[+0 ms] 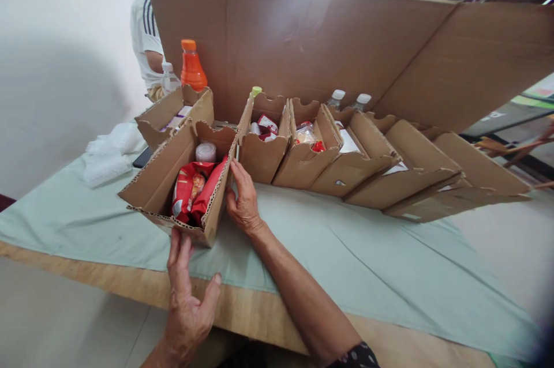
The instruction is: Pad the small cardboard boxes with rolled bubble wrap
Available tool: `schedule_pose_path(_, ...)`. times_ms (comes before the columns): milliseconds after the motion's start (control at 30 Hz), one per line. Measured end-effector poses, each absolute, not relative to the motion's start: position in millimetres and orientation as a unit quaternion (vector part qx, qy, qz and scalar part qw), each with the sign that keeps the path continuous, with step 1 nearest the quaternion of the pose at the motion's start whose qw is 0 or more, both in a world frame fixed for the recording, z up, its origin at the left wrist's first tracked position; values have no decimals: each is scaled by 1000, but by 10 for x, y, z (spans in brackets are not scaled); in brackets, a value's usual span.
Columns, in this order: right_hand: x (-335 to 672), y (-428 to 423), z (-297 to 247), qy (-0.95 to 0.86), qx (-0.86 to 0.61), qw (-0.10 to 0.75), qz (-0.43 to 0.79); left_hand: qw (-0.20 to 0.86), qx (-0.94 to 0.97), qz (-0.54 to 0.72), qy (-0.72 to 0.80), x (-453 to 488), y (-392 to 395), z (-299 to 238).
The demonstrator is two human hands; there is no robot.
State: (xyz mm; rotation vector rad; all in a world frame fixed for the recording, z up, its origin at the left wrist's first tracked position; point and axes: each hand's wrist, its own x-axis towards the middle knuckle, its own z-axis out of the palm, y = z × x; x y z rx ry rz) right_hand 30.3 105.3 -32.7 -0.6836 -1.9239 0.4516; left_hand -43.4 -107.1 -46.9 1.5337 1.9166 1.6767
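A cardboard box (151,192) with its top uncovered stands near the table's front left, pulled forward of the others. Inside lie red snack packets (190,186) and a round clear plastic container (205,152). My left hand (188,293) touches the box's front wall with its fingertips, thumb spread apart. My right hand (244,198) rests flat along the right wall, fingers stretched out. Neither hand wraps round anything.
A row of similar cardboard boxes (264,160) holds packets and papers. Behind rises a tall cardboard panel (303,39). An orange bottle (193,68), clear bottle (169,79) and bubble wrap (110,151) are at left. A person (145,39) sits beyond. Green cloth (303,235) covers the table.
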Motion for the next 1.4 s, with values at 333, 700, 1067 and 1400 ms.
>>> schedule_pose_path(333, 304, 855, 129, -823, -274, 473, 156, 79, 517, 573, 632, -498, -1089, -501)
schedule_pose_path(700, 362, 1182, -524, -709, -400, 521, 256, 113, 578, 514, 623, -671, -690, -227)
schedule_pose_path(1067, 401, 1317, -731, -673, -449, 505, 301, 132, 630, 491, 586, -912, 621, -225)
schedule_pose_path(1400, 430, 1187, -583, -672, -444, 512, 299, 120, 650, 436, 611, -1020, 364, -103)
